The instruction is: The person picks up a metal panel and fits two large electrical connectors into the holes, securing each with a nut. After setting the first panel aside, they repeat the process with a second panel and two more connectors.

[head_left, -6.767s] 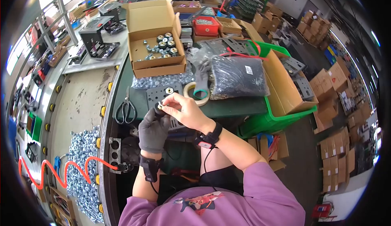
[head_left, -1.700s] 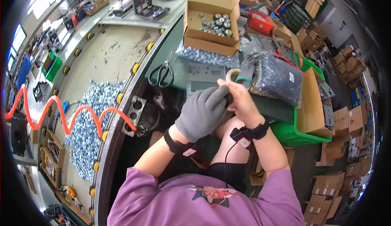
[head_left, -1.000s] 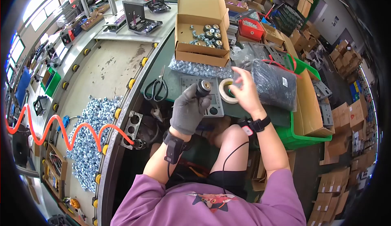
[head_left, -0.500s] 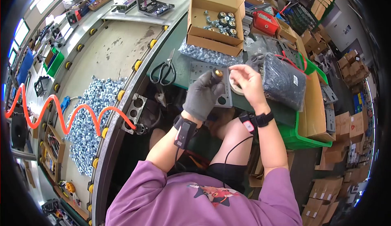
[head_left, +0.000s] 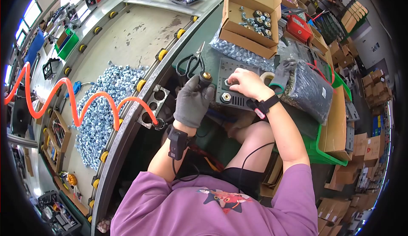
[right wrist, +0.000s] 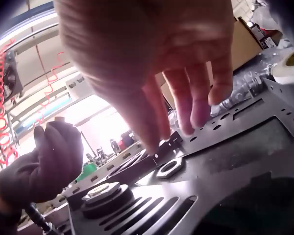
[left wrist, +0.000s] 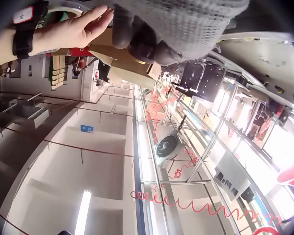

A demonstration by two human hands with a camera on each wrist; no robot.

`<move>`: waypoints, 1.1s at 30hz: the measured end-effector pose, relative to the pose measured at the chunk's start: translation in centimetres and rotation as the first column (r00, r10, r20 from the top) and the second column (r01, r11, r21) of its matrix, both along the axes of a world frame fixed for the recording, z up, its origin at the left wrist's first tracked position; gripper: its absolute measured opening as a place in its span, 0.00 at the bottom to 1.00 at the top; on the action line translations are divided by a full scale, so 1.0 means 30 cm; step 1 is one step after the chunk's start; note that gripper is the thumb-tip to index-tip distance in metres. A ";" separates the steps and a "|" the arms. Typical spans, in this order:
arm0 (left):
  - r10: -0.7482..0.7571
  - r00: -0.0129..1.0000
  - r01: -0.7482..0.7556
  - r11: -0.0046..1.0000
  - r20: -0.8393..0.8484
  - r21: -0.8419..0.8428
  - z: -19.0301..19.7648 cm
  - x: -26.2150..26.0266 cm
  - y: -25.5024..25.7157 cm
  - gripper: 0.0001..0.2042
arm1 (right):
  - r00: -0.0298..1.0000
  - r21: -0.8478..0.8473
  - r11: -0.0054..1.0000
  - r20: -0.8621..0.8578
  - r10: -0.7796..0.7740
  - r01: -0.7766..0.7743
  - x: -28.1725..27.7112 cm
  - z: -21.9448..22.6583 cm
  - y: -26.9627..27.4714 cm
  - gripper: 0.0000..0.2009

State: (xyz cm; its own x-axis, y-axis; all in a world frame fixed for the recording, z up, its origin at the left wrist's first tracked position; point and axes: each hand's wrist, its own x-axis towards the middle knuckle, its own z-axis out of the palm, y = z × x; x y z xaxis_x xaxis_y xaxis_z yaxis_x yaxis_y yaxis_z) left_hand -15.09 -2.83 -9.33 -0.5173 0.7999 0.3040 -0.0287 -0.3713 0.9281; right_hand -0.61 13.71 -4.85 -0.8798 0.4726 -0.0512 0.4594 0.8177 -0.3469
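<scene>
My gloved left hand point(head_left: 191, 106) holds a black round part point(head_left: 206, 76) with a brass centre, fingers and thumb curled round it, left of a perforated grey metal panel point(head_left: 239, 63). My bare right hand point(head_left: 248, 84) is over that panel, fingers pointing down. In the right wrist view, a loose-looking hex nut point(right wrist: 170, 168) lies on the panel just below its fingertips, with a gap showing. Close by, another black round part point(head_left: 226, 97) topped by a hex nut sits at the panel's near-left corner, beside slotted vents.
Scissors point(head_left: 192, 61) lie left of the panel. Behind it stand a bag of metal parts point(head_left: 242, 51) and an open carton point(head_left: 244, 38) of black parts. Tape, a spare glove point(head_left: 281, 75) and a dark plastic-wrapped bag point(head_left: 310, 89) lie right. A red coiled hose point(head_left: 102, 95) crosses the left.
My right hand has gone from beside the left hand down to the nut on the panel. My left hand has moved left, away from it, still holding the black part.
</scene>
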 end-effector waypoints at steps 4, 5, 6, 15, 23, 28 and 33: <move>-0.340 0.611 0.228 0.940 0.715 0.252 -0.022 0.017 0.016 0.11 | 0.999 0.047 0.999 0.042 0.024 -0.026 -0.004 0.005 0.002 0.09; -0.341 0.610 0.225 0.940 0.715 0.256 -0.026 0.019 0.015 0.11 | 0.995 -0.155 0.987 -0.081 -0.056 0.043 0.002 0.022 -0.001 0.09; -0.355 0.624 0.266 0.934 0.696 0.238 -0.017 0.030 0.016 0.12 | 0.971 -0.355 0.931 -0.182 -0.155 0.082 0.007 0.043 -0.006 0.09; -0.359 0.647 0.353 0.923 0.672 0.154 0.085 0.172 0.032 0.13 | 0.829 -0.653 0.756 -0.396 -0.394 0.047 0.109 0.173 -0.217 0.10; -0.248 0.493 0.530 0.846 0.834 -0.062 0.034 0.302 -0.051 0.10 | 0.652 -0.703 0.680 -0.419 -0.632 0.208 0.330 0.083 -0.198 0.10; -0.317 0.658 0.534 0.836 0.683 -0.127 -0.252 0.367 0.033 0.10 | 0.811 -0.309 0.895 -0.400 -0.428 0.320 0.321 0.032 -0.300 0.10; -0.227 0.888 0.251 0.968 -0.401 0.009 -0.181 0.354 0.092 0.11 | 0.789 -0.251 0.931 -0.499 -0.360 0.266 0.332 -0.003 -0.371 0.09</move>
State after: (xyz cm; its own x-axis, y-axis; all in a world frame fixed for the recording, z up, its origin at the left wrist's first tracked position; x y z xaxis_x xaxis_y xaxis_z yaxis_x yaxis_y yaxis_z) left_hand -4.47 -0.08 -14.77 -0.1412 0.8587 0.4927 0.2397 -0.4532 0.8586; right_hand 9.34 2.57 -4.94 -0.5963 0.7531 0.2779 0.3877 0.5733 -0.7218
